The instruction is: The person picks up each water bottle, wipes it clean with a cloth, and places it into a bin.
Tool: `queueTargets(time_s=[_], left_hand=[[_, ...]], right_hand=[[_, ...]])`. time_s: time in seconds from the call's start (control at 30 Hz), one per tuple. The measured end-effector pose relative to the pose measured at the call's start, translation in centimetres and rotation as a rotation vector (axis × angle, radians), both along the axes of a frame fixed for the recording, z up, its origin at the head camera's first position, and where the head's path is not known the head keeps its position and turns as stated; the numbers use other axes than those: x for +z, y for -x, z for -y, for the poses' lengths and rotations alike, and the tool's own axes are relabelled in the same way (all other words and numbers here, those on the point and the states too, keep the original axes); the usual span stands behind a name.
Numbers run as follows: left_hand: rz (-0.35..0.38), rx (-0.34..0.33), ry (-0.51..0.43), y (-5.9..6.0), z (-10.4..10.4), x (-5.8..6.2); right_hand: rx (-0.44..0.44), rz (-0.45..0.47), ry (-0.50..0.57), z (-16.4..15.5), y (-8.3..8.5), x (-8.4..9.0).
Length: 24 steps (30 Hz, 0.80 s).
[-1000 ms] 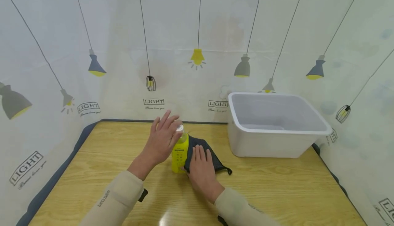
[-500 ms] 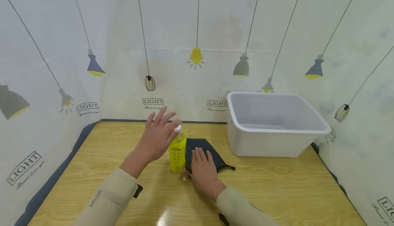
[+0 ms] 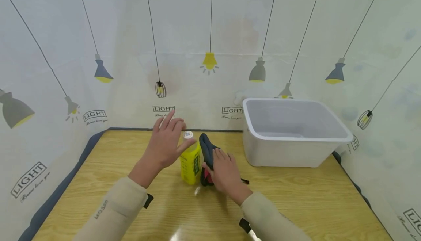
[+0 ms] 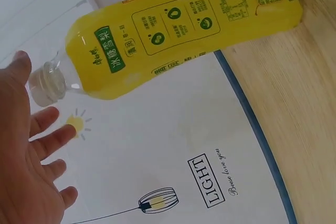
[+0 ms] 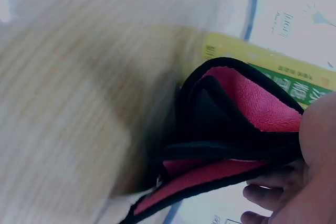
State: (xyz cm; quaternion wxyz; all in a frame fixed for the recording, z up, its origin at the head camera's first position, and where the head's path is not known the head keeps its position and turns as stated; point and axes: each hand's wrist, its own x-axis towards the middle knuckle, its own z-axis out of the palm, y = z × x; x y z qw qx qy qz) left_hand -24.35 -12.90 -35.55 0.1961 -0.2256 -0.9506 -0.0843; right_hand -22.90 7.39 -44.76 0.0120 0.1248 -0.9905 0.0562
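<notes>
Upright near the middle of the wood-grain table (image 3: 296,204) stood a yellow plastic bottle (image 3: 190,164), its body smooth and glossy under a printed label, narrowing at clear shoulders to a small translucent ribbed cap (image 3: 188,134). The left hand (image 3: 164,144) hovered at the bottle's nine o'clock with fingers straight and spread, thumb reaching toward the cap; in the left wrist view the thumb tip lay just beside the cap (image 4: 46,83), and whether it touched could not be told. That hand grasped nothing.

At the bottle's three o'clock, the right hand (image 3: 225,171) had its fingers curled over a soft folded cloth (image 3: 206,153), gripping it and lifting one edge up against the bottle's side. The cloth was dark, nearly black, on the outside; the right wrist view showed a fuzzy pink-red fleece lining (image 5: 247,103) inside a black bound edge, bunched into thick folds, with the bottle's yellow-and-green label just behind it. A thin dark strap end (image 3: 245,181) trailed on the table at the hand's four o'clock.

Farther off, at two o'clock from the bottle, sat a rectangular white plastic tub (image 3: 296,153) with rounded corners and a rolled rim. Both forearms wore beige knit sleeves (image 3: 112,211).
</notes>
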Motion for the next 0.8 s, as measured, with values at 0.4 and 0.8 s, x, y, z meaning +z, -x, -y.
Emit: queueTargets(time_s=[0.4, 0.8], left_hand=[[0.061, -0.054, -0.007, 0.2, 0.0, -0.3], [0.101, -0.007, 0.065, 0.2, -0.7, -0.3]], right_hand=[[0.03, -0.12, 0.054, 0.8, -0.4, 3.7], [0.059, -0.211, -0.019, 1.7, -0.3, 6.4]])
